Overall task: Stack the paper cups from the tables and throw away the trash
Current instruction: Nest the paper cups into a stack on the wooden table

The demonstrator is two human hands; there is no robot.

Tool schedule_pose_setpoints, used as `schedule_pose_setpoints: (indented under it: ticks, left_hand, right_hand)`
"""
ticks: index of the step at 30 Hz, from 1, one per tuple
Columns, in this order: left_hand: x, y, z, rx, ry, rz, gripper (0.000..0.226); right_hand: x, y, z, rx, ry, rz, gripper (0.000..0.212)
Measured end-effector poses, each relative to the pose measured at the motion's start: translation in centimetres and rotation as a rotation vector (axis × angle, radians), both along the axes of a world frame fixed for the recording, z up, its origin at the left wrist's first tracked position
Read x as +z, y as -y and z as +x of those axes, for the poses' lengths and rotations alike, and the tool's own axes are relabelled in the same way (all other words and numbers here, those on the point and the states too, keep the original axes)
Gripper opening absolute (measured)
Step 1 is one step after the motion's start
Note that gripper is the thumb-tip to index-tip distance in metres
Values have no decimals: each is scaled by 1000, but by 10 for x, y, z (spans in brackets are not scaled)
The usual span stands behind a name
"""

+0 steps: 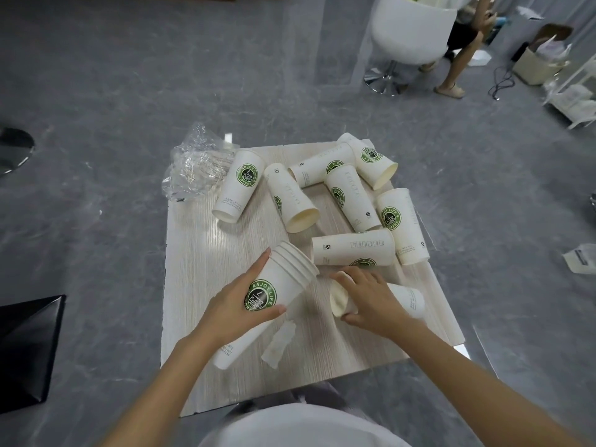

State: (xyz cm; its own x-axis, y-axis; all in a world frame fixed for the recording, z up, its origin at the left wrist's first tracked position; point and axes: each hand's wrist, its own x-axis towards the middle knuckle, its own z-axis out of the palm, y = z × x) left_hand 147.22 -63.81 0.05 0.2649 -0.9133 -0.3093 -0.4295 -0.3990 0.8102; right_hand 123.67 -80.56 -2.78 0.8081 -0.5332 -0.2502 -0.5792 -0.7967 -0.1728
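Left hand (238,304): wrapped round a nested stack of white paper cups with round green coffee logos (290,272), thumb lying under the logo. The stack is tilted over the near-left part of the table, rims pointing up and away. Can't tell if its base touches the top.
Right hand (371,298): gripping from above a single white paper cup (406,298) lying on its side at the near right, mouth turned toward the stack, close to it.
Table (206,259): small square pale wood-grain top on a grey floor.
Loose cups (238,185): seven more of the same, all tipped over across the far half, a few overlapping at the far right corner.
Trash: crumpled clear plastic bag (196,166) hanging off the far-left corner, up against one loose cup. A smaller crumpled clear wrapper (279,345) sits just beside the stack's base.
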Motion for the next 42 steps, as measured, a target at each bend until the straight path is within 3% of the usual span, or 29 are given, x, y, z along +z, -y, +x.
schedule_pose_setpoints:
  ticks: [11, 18, 28, 31, 35, 38, 39, 41, 42]
  left_hand:
    - [5, -10, 7, 26, 37, -21, 97]
    - [10, -18, 9, 48, 58, -41, 97]
    - [9, -27, 14, 35, 112, -24, 100]
    - [11, -27, 13, 38, 104, -44, 100]
    - [16, -23, 11, 59, 91, -91, 99]
    - [18, -21, 12, 68, 93, -109, 100]
    - [18, -21, 12, 68, 89, -114, 100]
    - [19, -19, 12, 66, 76, -126, 99]
    - [20, -18, 12, 67, 67, -134, 99]
  right_hand:
    - [48, 6, 7, -201, 547, 214, 84]
    - [101, 21, 38, -365, 964, 226, 78]
    - [116, 26, 81, -597, 1278, 628, 64]
    - [112, 23, 89, -642, 1298, 783, 55]
    - [102, 14, 96, -680, 1198, 825, 50]
    - [95, 11, 97, -711, 1189, 931, 24]
    - [91, 10, 97, -719, 1170, 967, 29]
    - [86, 4, 97, -717, 1090, 998, 60]
    - [83, 1, 98, -690, 1052, 1001, 62]
